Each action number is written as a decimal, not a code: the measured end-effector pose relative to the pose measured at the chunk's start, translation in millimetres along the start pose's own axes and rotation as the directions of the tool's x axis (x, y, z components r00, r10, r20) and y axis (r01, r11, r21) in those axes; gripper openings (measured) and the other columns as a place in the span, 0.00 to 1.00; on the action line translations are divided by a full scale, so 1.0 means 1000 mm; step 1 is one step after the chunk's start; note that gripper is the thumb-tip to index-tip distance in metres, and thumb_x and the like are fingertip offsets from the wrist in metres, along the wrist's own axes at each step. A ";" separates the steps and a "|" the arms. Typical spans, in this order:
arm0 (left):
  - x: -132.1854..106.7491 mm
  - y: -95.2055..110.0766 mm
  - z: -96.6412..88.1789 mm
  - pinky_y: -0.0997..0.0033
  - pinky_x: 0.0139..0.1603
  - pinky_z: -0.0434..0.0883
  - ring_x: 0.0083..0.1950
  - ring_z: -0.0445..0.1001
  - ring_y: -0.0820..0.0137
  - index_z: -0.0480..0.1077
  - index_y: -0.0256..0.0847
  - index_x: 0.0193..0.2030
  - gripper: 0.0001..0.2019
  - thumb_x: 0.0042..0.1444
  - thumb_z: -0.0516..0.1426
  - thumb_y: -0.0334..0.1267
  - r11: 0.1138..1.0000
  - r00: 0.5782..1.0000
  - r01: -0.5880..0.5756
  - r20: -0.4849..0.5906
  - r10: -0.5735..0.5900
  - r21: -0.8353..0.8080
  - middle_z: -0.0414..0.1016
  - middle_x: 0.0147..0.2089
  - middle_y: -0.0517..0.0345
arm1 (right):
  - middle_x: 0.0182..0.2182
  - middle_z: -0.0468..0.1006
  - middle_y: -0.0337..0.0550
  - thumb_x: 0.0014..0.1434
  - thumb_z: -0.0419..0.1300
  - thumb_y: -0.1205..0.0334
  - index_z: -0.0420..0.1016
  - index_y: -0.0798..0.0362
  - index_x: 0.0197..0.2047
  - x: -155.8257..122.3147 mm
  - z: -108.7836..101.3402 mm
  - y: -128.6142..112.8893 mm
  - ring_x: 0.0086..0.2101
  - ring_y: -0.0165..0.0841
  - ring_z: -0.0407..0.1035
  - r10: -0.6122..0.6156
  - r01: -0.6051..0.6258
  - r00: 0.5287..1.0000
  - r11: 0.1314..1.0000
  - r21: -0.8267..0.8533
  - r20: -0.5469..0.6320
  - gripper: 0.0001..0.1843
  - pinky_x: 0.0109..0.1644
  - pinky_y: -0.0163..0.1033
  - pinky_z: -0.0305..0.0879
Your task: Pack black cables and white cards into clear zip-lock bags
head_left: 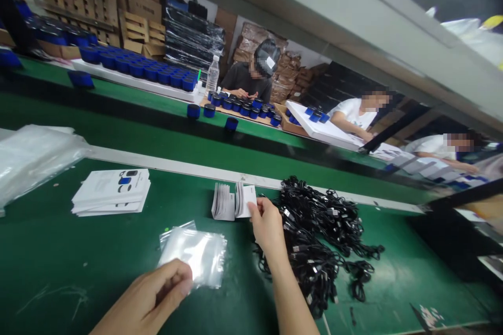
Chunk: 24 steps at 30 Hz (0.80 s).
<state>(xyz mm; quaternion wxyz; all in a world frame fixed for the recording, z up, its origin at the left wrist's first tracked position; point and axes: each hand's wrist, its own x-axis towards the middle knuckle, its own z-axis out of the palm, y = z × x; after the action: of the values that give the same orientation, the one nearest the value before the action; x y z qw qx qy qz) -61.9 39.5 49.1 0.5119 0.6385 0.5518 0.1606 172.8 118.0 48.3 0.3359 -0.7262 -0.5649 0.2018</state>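
My left hand (151, 296) is closed at the lower left corner of a stack of clear plastic zip bags (200, 256), thumb and fingers pinched on the bag edge. My right hand (268, 222) grips a folded white leaflet (248, 201) at the right end of a standing row. More folded leaflets (223, 203) stand just left of it. Beside my right hand lies a large heap of black USB cables (314, 267), several with pale connectors showing. Farther left a stack of white printed cards (112, 193) rests on the green table (126, 243).
A pile of plastic bags (35, 159) lies at the left edge. Beyond a pale strip runs a green belt (157, 136) with blue-and-black round containers (231, 124). People work on the far side, one in a dark shirt (245, 81). A shelf beam (314, 26) crosses overhead.
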 end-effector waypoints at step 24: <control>0.074 0.019 -0.019 0.66 0.62 0.64 0.64 0.62 0.65 0.51 0.35 0.67 0.29 0.63 0.43 0.48 0.963 0.992 -0.125 -0.057 0.114 -0.241 0.56 0.68 0.47 | 0.44 0.71 0.58 0.61 0.50 0.73 0.65 0.66 0.57 -0.042 0.009 -0.011 0.41 0.44 0.72 -0.166 0.212 0.965 0.950 -0.229 0.204 0.20 0.45 0.45 0.67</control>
<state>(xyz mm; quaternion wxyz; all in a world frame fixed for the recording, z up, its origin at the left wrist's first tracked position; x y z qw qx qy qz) -41.3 115.1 46.0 0.5639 0.5993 0.4992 0.2714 147.0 81.4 46.3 0.2068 -0.6835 -0.6812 0.1615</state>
